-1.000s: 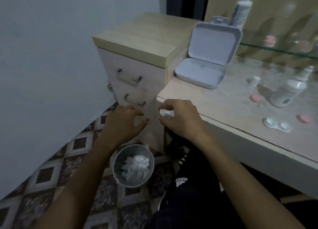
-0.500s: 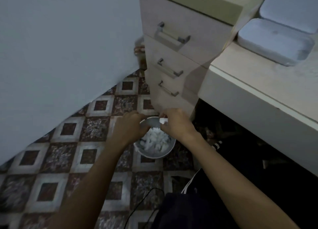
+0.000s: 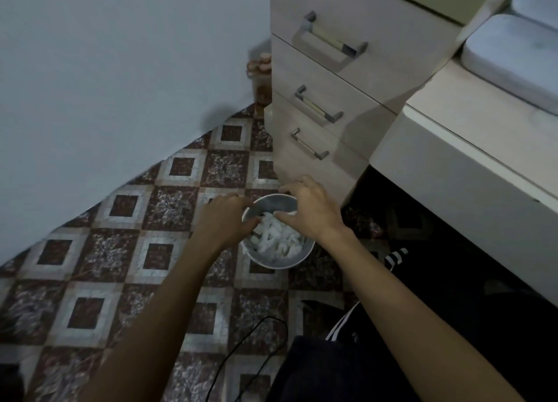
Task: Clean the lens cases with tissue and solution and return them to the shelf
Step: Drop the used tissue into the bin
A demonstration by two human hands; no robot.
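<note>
A round metal bin (image 3: pixel 273 261) stands on the tiled floor, holding several crumpled white tissues (image 3: pixel 277 241). Both hands hover over its far rim. My right hand (image 3: pixel 311 209) has its fingers curled, and a small white tissue wad (image 3: pixel 290 212) shows between thumb and fingers above the bin. My left hand (image 3: pixel 226 221) is loosely curled, with its fingertips at the bin's left rim and nothing visible in it. No lens case is in view.
A drawer cabinet (image 3: pixel 332 78) rises just behind the bin, and the desk edge (image 3: pixel 453 147) runs to its right. An open white box (image 3: pixel 510 54) lies on the desk. A black cable (image 3: pixel 250 344) loops on the floor. The wall (image 3: pixel 120 84) is on the left.
Both hands dropped from the desk edge down to the bin, the right one carrying the white wad. The view tilted down, so the desk top and its lens cases left the frame.
</note>
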